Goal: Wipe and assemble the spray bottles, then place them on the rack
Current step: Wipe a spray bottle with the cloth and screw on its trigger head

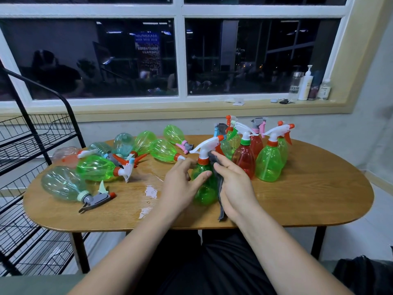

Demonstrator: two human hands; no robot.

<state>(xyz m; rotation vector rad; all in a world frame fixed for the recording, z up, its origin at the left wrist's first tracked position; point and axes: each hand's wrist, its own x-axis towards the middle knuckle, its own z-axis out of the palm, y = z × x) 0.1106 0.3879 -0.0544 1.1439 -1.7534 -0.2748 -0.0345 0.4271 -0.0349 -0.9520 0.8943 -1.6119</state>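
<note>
Green spray bottle, left grip round it, right grip pinching one grey cloth, eight lying bottles

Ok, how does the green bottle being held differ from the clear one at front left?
The green bottle is upright; the clear bottle lies on its side. The green bottle has a white head and orange collar; the clear bottle a grey head and pale collar. Only the green bottle is held, by the left hand. Both have sprayers fitted.
</note>
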